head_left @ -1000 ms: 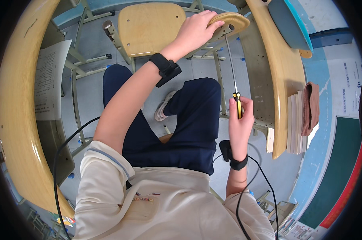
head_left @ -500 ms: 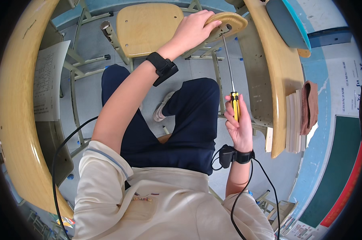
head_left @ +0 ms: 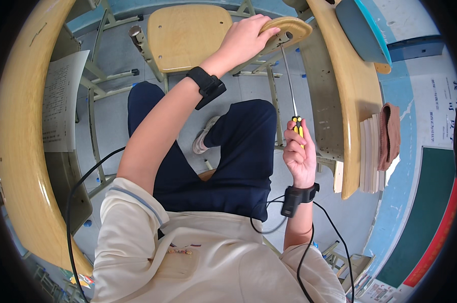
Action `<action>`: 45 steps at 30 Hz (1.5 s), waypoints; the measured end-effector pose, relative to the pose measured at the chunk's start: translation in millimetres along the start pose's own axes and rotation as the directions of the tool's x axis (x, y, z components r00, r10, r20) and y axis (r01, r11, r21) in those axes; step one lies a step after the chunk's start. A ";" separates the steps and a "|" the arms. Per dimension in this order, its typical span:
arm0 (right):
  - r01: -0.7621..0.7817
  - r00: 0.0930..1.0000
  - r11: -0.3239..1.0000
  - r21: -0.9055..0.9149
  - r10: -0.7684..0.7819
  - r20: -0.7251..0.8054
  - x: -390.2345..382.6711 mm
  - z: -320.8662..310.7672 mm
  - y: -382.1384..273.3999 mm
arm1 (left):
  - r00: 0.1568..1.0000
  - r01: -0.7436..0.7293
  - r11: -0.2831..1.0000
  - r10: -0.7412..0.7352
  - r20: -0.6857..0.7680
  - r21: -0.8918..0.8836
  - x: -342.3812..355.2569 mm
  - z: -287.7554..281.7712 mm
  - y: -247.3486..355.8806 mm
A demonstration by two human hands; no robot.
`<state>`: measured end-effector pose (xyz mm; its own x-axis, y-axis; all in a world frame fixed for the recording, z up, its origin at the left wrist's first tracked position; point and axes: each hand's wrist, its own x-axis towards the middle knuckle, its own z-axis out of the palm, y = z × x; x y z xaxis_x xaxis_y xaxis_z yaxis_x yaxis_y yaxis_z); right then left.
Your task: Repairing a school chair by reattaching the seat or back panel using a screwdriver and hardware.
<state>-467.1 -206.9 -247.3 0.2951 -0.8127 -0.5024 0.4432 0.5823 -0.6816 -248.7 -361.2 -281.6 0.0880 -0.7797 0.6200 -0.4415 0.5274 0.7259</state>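
My left hand (head_left: 243, 40) grips a curved wooden board (head_left: 296, 28) on a metal tube frame, thumb over its near edge. My right hand (head_left: 299, 151) is closed round the yellow-and-black handle of a long screwdriver (head_left: 291, 81), palm turned up. The shaft runs up to the frame just below the board, by an open tube end; I cannot tell whether the tip sits in a screw. Black straps with small units are on both my wrists, and cables hang by my right arm.
A wooden chair seat (head_left: 185, 38) stands ahead, desks (head_left: 21, 131) (head_left: 354, 141) on both sides. A printed paper (head_left: 59, 101) hangs in the left desk; a teal bin (head_left: 362, 30), books (head_left: 370, 151) and a brown cloth (head_left: 390, 134) are at the right. My legs are below.
My right hand has rotated round the screwdriver handle, palm now turned up, its fingers curling over the handle again since the middle frame. My left hand stays on the board.
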 end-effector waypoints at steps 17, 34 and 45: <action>-0.084 0.995 0.960 0.268 0.068 0.069 6.5 -19.6 -1.1 | 1.000 0.006 1.000 -0.006 0.006 0.021 0.5 0.6 1.6; 0.063 0.998 0.980 -0.191 -0.058 0.031 -0.7 0.7 7.2 | 0.999 0.020 1.000 -0.020 0.030 0.023 0.3 -1.2 0.9; 0.225 0.880 0.635 -0.739 -0.458 -0.125 -1.1 2.2 17.4 | 0.997 0.051 0.998 -0.053 0.062 0.030 -0.4 -2.5 2.3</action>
<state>-457.8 -195.9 -257.4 -0.0490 -0.9792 -0.1971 -0.2777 0.2029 -0.9390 -247.5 -358.8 -279.4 0.0562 -0.8259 0.5609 -0.4626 0.4763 0.7477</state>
